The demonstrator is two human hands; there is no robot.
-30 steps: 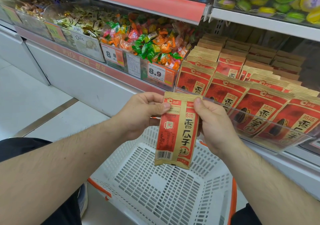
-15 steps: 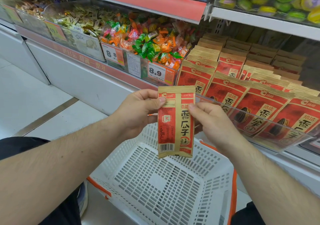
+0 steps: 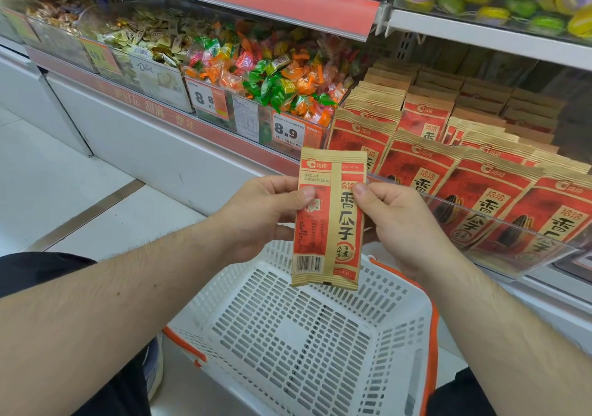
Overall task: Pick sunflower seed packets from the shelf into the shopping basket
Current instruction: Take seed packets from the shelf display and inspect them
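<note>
Both hands, left (image 3: 259,214) and right (image 3: 403,223), pinch one upright seed packet (image 3: 330,220) above the white basket (image 3: 307,345)

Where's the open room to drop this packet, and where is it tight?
The white perforated plastic basket floor is bare, walled by its orange-trimmed rims, directly under the red-and-tan seed packet pinched by the left hand and right hand. Crowded: the rows of shelved seed packets behind the clear shelf guard, and the bin of coloured wrapped candies.
</note>
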